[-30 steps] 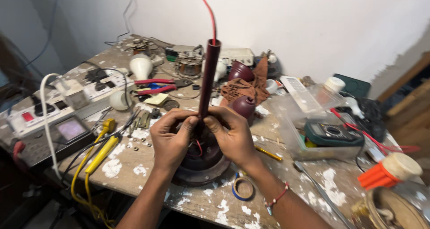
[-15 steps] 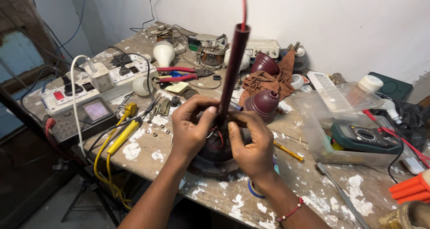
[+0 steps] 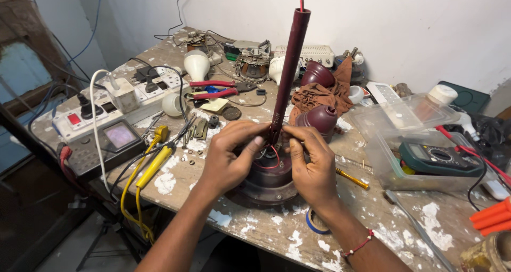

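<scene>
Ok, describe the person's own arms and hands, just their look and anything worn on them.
Both forearms are bare, with no sleeves showing in the frame. The left hand wears nothing: no glove, ring or watch that can be seen. The right hand is also ungloved, and a thin red thread bracelet with a few small pale beads circles its wrist. No markings or tape show on either arm.

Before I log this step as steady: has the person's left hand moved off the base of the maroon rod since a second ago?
No. The left hand still pinches at the foot of the maroon rod, over the round motor housing, opposite the right hand; only the camera has shifted.
</scene>
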Motion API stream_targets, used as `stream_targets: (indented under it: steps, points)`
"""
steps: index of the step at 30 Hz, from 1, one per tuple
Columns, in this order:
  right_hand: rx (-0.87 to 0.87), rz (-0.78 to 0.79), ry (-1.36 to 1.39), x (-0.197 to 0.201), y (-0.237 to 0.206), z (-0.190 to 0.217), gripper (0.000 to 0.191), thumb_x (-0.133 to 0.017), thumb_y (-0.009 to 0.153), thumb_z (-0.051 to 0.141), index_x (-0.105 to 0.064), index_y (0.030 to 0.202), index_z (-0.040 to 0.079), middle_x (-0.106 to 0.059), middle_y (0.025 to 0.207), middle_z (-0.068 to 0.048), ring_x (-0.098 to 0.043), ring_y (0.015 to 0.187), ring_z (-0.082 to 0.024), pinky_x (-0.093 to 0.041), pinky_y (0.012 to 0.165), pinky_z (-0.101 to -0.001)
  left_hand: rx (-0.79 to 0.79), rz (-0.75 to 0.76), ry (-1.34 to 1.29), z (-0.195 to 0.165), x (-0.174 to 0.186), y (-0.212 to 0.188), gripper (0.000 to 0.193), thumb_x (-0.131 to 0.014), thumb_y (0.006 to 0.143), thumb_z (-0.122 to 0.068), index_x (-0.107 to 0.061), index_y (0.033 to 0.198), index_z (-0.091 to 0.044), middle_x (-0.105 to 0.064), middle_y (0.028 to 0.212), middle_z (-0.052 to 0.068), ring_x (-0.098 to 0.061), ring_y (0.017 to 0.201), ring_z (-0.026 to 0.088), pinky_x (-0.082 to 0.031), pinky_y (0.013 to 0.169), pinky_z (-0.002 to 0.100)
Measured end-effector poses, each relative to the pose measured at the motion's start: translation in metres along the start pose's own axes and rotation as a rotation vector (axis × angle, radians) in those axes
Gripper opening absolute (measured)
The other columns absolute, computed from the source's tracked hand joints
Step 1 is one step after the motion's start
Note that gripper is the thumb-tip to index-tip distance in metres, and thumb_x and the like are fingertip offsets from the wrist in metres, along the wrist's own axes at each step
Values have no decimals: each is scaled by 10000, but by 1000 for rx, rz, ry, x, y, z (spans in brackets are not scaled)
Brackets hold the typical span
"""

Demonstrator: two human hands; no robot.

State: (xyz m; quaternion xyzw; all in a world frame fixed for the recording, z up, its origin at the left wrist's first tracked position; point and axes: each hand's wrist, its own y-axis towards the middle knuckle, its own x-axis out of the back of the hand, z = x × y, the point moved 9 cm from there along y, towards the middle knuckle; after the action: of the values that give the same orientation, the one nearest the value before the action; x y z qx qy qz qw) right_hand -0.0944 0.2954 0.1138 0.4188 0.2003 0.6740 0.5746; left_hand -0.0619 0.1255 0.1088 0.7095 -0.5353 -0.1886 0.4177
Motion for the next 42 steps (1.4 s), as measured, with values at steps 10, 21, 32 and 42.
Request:
stream_targets:
  steps: [10,21,32,42]
  points:
    - [30,-44,-8,-6,-2,1,163,-667,993,10,-632,1151,-12,-685,1089,-80,-705,954,-131,-601,798,-265,-14,40,-39,1,3,-10,359,-687,905,-37,-726,1262,-51,-744,1191,130,-651,1179,286,-505,1039,389]
    - [-10,-31,14,-10,-2,-1,330,-689,962,9,-593,1275,-27,-717,1122,-80,-712,983,-132,-589,819,-276,-22,36,-46,-6,6,-10,320,-706,905,-83,-732,1221,-39,-745,1195,116,-648,1191,291,-499,1058,410]
    - [7,-33,6,-4,-1,4,343,-668,978,-19,-613,1316,-5,-699,1143,-75,-711,1008,-129,-595,822,-263,-30,26,-52,-5,6,-15,357,-711,880,-85,-716,1229,-9,-746,1195,148,-664,1191,306,-512,1054,410]
    - [44,-104,-67,12,1,4,308,-646,981,-24,-631,1288,-7,-694,1105,-83,-702,983,-134,-582,823,-266,-104,-103,48,-16,13,-19,322,-694,873,-69,-697,1184,13,-747,1150,162,-719,1112,298,-545,1003,375]
